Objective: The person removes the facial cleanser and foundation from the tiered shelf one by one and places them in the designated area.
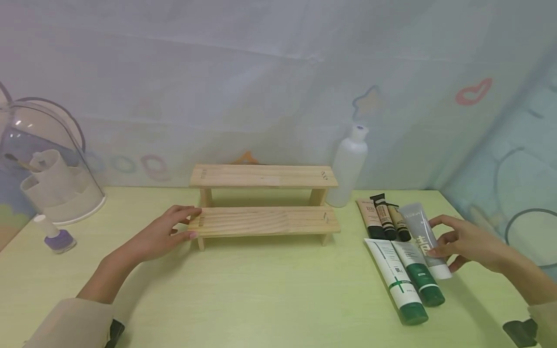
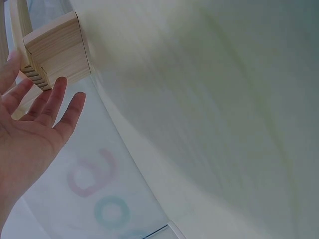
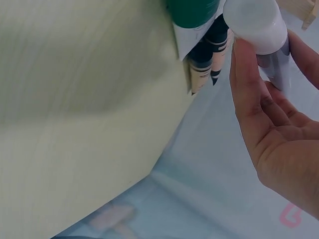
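Observation:
A two-step wooden shelf stands on the table. My left hand holds the left end of its lower step between thumb and fingers; the left wrist view shows the hand at the board's end. On the right, my right hand grips a grey tube with a white cap, thumb on one side and fingers on the other. The tube leans over a white-and-green tube. Beside that lies a longer white tube with a green cap.
Several small beige and black tubes lie behind the larger ones. A white bottle stands behind the shelf's right end. At the left are a clear-domed organizer and a purple nail polish bottle. A fabric backdrop borders the table.

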The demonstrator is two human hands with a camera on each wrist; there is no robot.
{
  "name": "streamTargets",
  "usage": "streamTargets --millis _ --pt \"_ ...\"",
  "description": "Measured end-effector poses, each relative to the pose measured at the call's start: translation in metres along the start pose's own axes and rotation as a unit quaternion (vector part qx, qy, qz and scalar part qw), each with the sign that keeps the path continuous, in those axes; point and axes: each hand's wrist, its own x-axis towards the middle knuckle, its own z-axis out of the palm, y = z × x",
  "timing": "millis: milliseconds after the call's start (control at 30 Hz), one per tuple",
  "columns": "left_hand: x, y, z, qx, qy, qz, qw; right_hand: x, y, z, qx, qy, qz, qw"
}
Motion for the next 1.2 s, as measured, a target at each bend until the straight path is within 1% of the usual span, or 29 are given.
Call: streamTargets --millis 100,467,633,767,900,1200 --pt "0.0 0.0 0.0 -0.001 0.0 0.001 1.0 -0.005 0.008 -0.002 0.003 -0.004 -0.003 1.0" --pt "0.0 -0.002 0.0 0.004 0.003 -0.001 1.0 -0.019 0.041 -0.009 0.042 -0.028 0.016 0.9986" --pt "0.0 -0.002 0.0 0.024 0.009 0.009 0.9996 -0.023 0.054 -0.007 0.064 -0.043 0.023 0.9967" --pt "0.0 -0.001 0.001 0.029 0.013 0.016 0.9994 -0.025 0.061 -0.004 0.073 -0.054 0.026 0.9955" --pt "-0.001 -0.002 0.001 0.02 0.011 0.016 0.9996 -0.027 0.066 -0.001 0.084 -0.062 0.027 0.9942" --pt "0.0 -0.002 0.001 0.016 0.009 0.016 0.9997 -0.024 0.075 0.004 0.091 -0.053 0.04 0.9937"
